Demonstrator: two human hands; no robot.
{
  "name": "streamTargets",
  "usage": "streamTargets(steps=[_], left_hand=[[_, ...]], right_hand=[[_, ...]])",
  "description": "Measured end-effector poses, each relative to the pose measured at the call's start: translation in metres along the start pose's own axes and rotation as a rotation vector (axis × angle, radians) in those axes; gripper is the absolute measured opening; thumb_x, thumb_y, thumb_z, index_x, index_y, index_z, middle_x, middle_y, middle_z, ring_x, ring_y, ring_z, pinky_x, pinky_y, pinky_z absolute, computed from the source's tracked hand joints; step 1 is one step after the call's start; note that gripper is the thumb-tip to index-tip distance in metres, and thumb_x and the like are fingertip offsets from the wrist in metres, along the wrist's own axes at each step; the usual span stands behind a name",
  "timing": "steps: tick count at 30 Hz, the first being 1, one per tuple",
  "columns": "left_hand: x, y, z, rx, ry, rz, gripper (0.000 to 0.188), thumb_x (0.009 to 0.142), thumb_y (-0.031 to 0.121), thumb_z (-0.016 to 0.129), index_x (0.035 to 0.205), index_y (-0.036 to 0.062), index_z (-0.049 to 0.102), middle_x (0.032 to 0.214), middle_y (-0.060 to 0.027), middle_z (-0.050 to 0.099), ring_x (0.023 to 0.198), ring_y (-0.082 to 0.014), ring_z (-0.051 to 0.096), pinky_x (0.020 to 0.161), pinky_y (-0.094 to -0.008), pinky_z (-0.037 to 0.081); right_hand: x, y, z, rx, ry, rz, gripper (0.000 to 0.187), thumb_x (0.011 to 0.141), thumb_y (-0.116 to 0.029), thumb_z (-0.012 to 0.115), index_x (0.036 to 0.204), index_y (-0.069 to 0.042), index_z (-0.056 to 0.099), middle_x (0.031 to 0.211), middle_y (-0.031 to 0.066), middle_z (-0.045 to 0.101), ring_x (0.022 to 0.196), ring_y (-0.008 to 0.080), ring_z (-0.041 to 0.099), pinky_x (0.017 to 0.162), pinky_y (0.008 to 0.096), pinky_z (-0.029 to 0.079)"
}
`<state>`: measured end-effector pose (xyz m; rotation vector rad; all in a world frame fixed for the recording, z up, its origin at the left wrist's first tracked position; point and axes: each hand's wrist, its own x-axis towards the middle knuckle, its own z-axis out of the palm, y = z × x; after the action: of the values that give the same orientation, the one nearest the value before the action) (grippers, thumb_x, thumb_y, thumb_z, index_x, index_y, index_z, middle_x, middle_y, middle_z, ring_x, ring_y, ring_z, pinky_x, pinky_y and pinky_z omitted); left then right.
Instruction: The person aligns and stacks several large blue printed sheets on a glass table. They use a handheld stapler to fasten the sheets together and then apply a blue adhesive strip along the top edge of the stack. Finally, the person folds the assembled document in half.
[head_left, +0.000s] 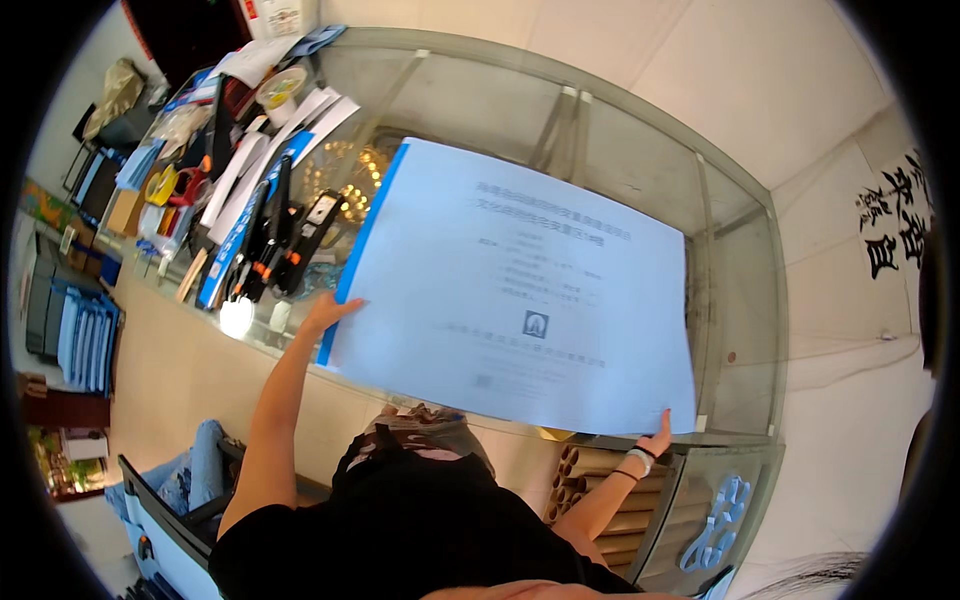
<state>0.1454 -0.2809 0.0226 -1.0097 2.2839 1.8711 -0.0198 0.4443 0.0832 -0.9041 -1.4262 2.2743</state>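
Note:
A large light-blue bound booklet (440, 260) with printed text and a small dark emblem lies over the glass counter, a darker blue binding strip (366, 235) along its left edge. My left hand (328, 312) grips that edge near its lower corner, thumb on top and the other fingers hidden beneath. At the lower right corner, my right hand (658, 438) pinches the near edge with the thumb on the cover. The booklet's near edge reaches past the counter's front rim.
The glass counter (745, 300) has a metal frame. To the left are black staplers (312, 235), white paper strips (325, 118), tape rolls (185, 186) and a plastic tub (281, 92). Cardboard tubes (625, 525) are stacked below on the right. A chair (165, 530) stands at lower left.

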Motion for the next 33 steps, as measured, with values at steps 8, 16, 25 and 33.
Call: streamTargets(steps=[8,16,25,33], left_hand=[[-0.008,0.012,0.001,-0.195,-0.087,-0.027,0.047,0.075,0.024,0.080,0.108,-0.0062,0.064,0.095,-0.0136,0.069,0.079,-0.0188,0.067,0.070,-0.0323,0.055],[0.005,-0.005,-0.004,-0.223,-0.078,0.010,0.041,0.074,0.023,0.080,0.103,-0.0040,0.066,0.093,-0.0126,0.070,0.078,-0.0183,0.068,0.069,-0.0319,0.055],[0.010,-0.017,-0.009,-0.175,-0.051,0.077,0.044,0.075,0.029,0.078,0.101,-0.0047,0.066,0.091,-0.0160,0.070,0.079,-0.0231,0.069,0.070,-0.0345,0.055],[0.014,-0.019,-0.013,-0.096,-0.047,0.075,0.044,0.074,0.032,0.078,0.098,-0.0032,0.067,0.088,-0.0171,0.070,0.078,-0.0260,0.069,0.070,-0.0365,0.054]], right_hand=[[-0.173,0.009,0.207,-0.245,-0.148,-0.558,0.038,0.074,0.001,0.076,0.109,0.005,0.062,0.098,0.0096,0.065,0.084,0.0192,0.060,0.077,0.0323,0.050],[-0.334,0.136,0.247,-0.643,-0.401,-0.774,0.040,0.064,-0.002,0.081,0.101,-0.004,0.067,0.085,0.0041,0.069,0.069,0.0113,0.055,0.068,0.0248,0.047],[-0.415,0.198,0.239,-0.901,-0.610,-0.770,0.039,0.064,0.006,0.066,0.101,-0.006,0.069,0.096,0.0121,0.071,0.086,0.0248,0.070,0.075,0.0301,0.053],[-0.472,0.172,0.319,-0.820,-0.721,-0.648,0.035,0.067,0.001,0.074,0.101,-0.001,0.065,0.103,0.0116,0.071,0.085,0.0200,0.070,0.075,0.0292,0.053]])
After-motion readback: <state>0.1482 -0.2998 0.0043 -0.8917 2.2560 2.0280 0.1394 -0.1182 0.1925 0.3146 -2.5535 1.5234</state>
